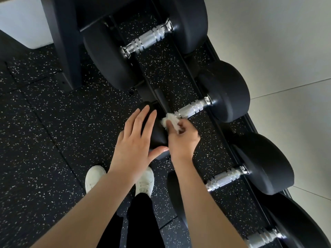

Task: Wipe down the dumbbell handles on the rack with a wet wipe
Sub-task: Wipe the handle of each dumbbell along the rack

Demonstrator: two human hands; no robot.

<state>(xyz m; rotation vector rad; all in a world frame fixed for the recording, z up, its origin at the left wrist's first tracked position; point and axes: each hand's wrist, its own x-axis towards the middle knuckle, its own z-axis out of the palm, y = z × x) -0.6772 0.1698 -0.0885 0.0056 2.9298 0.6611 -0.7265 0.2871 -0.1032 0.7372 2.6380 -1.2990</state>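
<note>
Your right hand point(180, 138) clenches the wet wipe point(172, 122) against the near end of a dumbbell handle point(190, 109) on the rack point(222, 154); your left hand point(136, 140) lies flat, fingers point(139, 117) spread, on its black head point(155, 133)

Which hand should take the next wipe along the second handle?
Right hand: it already pinches the wet wipe against the near end of that handle. Left hand lies flat on the dumbbell's near head, steadying it.
</note>
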